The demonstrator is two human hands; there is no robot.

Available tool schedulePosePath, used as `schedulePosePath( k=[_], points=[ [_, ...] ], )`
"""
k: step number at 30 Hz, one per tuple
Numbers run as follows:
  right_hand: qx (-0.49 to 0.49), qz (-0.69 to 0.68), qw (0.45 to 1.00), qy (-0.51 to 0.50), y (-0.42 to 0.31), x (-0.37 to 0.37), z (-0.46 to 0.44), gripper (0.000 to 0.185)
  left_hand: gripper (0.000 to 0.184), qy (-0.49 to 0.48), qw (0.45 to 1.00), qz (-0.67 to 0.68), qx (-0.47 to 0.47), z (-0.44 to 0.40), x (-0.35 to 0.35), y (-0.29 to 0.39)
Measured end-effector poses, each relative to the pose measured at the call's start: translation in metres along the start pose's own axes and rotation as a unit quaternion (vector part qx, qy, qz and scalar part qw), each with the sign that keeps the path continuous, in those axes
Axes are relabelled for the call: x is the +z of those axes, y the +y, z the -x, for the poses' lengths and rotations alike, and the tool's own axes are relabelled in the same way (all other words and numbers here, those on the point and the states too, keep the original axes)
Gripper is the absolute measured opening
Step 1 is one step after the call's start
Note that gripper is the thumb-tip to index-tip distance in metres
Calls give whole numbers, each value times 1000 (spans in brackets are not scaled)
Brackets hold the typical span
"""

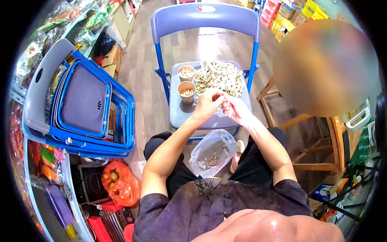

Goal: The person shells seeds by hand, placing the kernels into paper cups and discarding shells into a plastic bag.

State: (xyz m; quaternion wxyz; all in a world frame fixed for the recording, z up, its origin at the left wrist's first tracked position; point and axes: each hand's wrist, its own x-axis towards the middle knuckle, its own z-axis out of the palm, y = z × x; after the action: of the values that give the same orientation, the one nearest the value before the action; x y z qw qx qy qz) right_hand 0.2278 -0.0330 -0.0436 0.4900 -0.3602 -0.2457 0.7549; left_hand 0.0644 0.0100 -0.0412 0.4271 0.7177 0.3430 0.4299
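Both hands meet over the front half of a grey folding chair seat (pixel 181 117). My left hand (pixel 207 104) is closed in a pinch, its fingertips against those of my right hand (pixel 234 109), which is pinched too. Whatever sits between the fingers is too small to make out. Just beyond them spreads a pile of pale pods that look like unshelled peanuts (pixel 219 76). To the left stand two paper cups, a near one (pixel 187 99) and a far one (pixel 181 78), both holding pinkish-brown kernels.
A clear plastic bag (pixel 197 155) with brownish bits hangs open between my knees. Folded blue-framed chairs (pixel 82 101) lean on the left by packed shelves. Below them sits an orange bag of round produce (pixel 121 185). A wooden stool (pixel 314 166) stands at right.
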Motion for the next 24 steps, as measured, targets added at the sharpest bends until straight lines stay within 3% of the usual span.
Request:
schedulePosePath(
  k=[2,6,9,13,14,16,18,20,21,22,24],
  points=[
    [19,-6,1000,-18,0,-3,-5,23,11,-30,981,174,-74,2,-1,-4],
    [-42,115,992,36,3,15,0,25,11,-86,968,225,-76,0,-13,-14],
    [-71,164,983,45,6,19,-1,27,13,-29,969,218,-110,5,-14,-9],
    [-92,216,970,59,4,26,-1,26,16,-35,890,408,-202,9,-17,-20],
    [-93,234,966,58,3,25,-3,25,16,-33,889,410,-204,9,-17,-23],
    [-89,242,965,52,5,25,-7,26,17,-36,835,487,-254,10,-16,-25],
    [-104,310,943,58,6,28,-8,27,19,-41,828,492,-265,13,-17,-30],
    [-108,313,941,63,6,27,-11,27,19,-107,832,499,-216,8,-21,-39],
    [-125,329,933,74,4,22,-14,27,19,-84,830,497,-239,3,-25,-36],
    [-141,344,925,85,1,17,-16,27,19,-77,864,447,-216,-1,-33,-30],
    [-166,395,900,79,-4,5,-21,28,21,-38,967,198,-156,-6,-54,-13]
  ],
)
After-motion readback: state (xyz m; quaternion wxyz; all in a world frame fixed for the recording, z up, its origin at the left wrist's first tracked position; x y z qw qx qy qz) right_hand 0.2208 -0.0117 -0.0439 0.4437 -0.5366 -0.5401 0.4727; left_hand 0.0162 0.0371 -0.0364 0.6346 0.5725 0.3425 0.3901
